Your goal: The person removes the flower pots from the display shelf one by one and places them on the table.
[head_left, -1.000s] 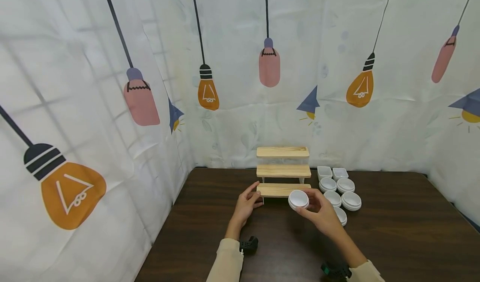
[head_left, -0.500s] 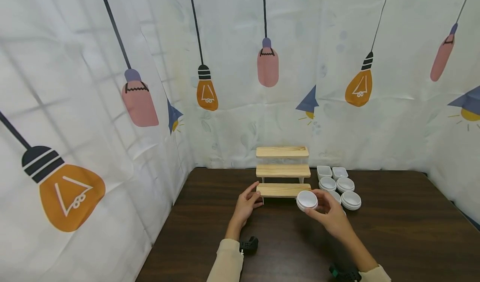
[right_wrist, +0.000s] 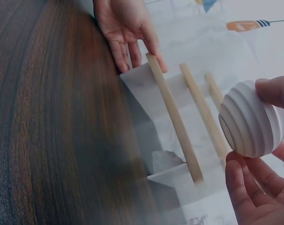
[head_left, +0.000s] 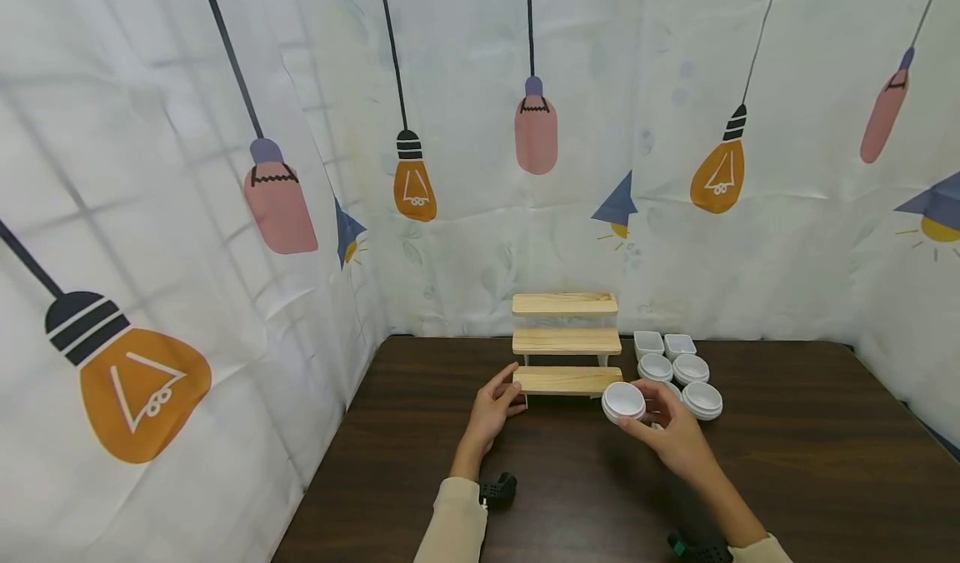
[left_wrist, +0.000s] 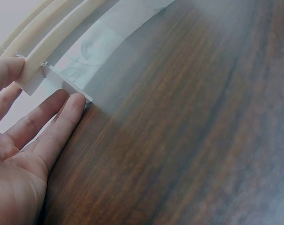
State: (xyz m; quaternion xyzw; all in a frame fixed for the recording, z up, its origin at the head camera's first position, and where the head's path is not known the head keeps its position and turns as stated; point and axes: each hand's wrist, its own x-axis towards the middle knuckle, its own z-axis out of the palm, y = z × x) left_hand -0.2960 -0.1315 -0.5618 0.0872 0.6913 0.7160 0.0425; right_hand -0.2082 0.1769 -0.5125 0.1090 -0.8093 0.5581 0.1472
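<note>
A small ribbed white pot (head_left: 624,401) is pinched between the thumb and fingers of my right hand (head_left: 672,436), raised in front of the right end of a wooden step stand. Its ridged side shows close up in the right wrist view (right_wrist: 252,119). The stand has three pale wooden steps (head_left: 567,380) on clear supports. At the left end of the lowest step, my left hand (head_left: 487,417) touches the wood with its thumb and forefinger. In the left wrist view, the other fingers (left_wrist: 62,124) lie fairly straight against the clear support (left_wrist: 69,83).
To the right of the stand, several white pots stand in two rows, round ones (head_left: 702,401) nearer and square ones (head_left: 680,346) at the back. My right hand hides part of the nearer ones. A printed white curtain (head_left: 465,255) hangs behind the dark wooden table (head_left: 570,505).
My right hand has moved right with the pot, from in front of the lowest step toward its right end, now covering the nearer pots. The left hand and stand have stayed put.
</note>
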